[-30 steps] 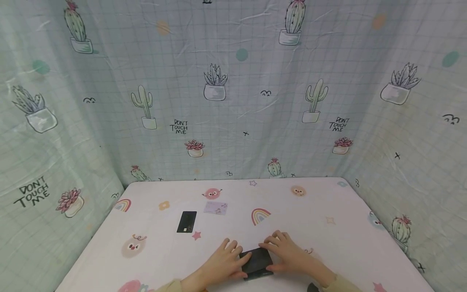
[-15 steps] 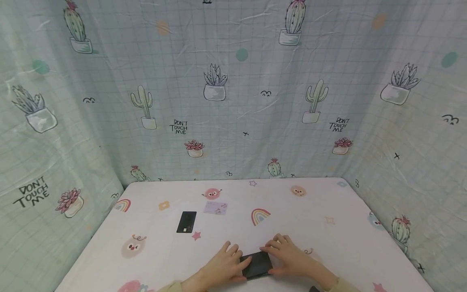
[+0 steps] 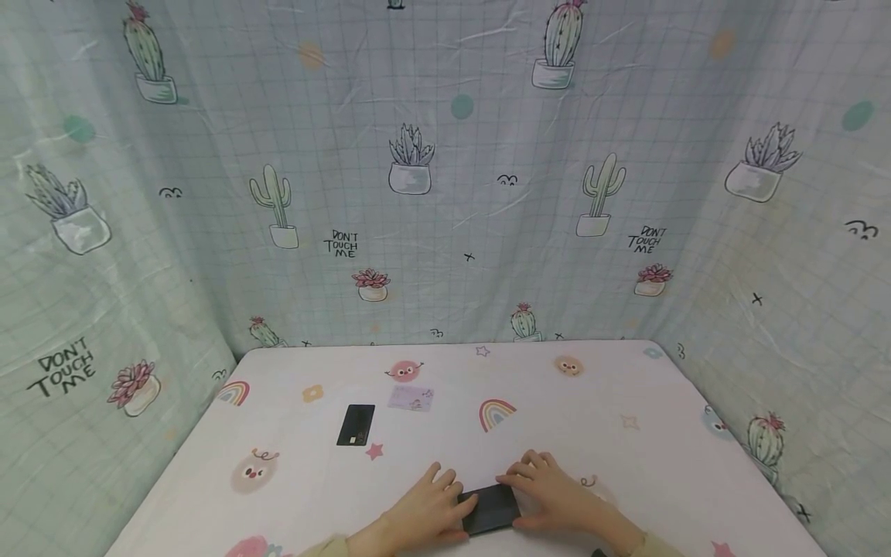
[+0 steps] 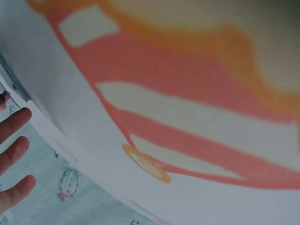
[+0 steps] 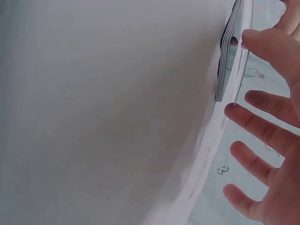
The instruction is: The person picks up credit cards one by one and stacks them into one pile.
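Note:
Between both hands in the head view is a flat black card (image 3: 491,510), near the table's front edge. My left hand (image 3: 421,511) is at its left side, index fingertip over the black face and thumb by the near left corner. My right hand (image 3: 552,499) holds the right side, with fingers at the far corner and thumb at the near one. In the right wrist view, thumb and index finger meet a thin card edge (image 5: 241,82). Beside that edge shows a layered stack (image 5: 226,61) with striped sides. The left fingertips (image 4: 21,119) are partly out of the left wrist view.
A second black card (image 3: 356,425) with a small chip lies farther left on the white patterned table cover (image 3: 592,418). Behind it is a pale purple card (image 3: 411,398). Cactus-print curtains (image 3: 459,216) enclose the table at the back and sides.
The black card has moved slightly toward the front edge, and the dark strip seen below it has been covered. My hands have moved only slightly with it.

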The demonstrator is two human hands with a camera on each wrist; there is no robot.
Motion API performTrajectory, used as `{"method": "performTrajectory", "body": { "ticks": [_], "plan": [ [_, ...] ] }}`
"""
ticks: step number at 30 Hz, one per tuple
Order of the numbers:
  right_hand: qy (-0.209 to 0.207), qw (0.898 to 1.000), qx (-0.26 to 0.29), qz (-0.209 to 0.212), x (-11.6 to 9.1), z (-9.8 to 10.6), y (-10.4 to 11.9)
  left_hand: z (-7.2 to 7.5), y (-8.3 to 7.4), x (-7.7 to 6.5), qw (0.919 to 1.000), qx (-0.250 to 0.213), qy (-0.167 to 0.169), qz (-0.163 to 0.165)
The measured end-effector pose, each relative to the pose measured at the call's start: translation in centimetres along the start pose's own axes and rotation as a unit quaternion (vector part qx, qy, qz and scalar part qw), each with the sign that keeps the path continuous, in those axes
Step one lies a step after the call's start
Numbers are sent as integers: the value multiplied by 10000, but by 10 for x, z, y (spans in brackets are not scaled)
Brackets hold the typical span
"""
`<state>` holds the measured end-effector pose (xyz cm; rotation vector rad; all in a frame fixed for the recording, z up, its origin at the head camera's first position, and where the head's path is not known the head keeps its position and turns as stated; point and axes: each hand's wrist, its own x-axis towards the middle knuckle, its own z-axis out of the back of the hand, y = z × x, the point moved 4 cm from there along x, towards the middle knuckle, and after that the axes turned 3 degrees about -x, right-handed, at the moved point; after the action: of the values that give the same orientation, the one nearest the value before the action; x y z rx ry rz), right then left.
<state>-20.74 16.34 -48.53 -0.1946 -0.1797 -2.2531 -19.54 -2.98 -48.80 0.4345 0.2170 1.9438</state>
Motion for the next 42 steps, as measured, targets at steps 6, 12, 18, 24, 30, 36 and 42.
{"method": "performTrajectory", "body": {
  "ticks": [6, 12, 18, 24, 30, 36, 42],
  "plan": [
    [-5, 10000, -26, 15, 0, -2, -1, -3, 0, 0, 10000, -24, -3, -5],
    [-130, 9997, -164, 115, -1, -2, -1, -4, 0, 0, 9999, 89, -60, -60],
    [-176, 9995, -227, 164, -1, -3, 0, -5, 0, 0, 9998, 155, -137, -83],
    [-142, 9996, -183, 138, -1, -3, -1, -4, -1, 0, 9995, 212, -206, -120],
    [50, 9999, -92, 54, -1, -4, -1, -3, -1, 0, 9995, 184, -200, -147],
    [13, 9998, -151, 130, -1, -4, -1, -5, -1, -1, 9996, 157, -186, -146],
    [-28, 9998, -122, 125, -1, -5, 0, -8, -1, -1, 9997, 152, -151, -144]
  ]
}}
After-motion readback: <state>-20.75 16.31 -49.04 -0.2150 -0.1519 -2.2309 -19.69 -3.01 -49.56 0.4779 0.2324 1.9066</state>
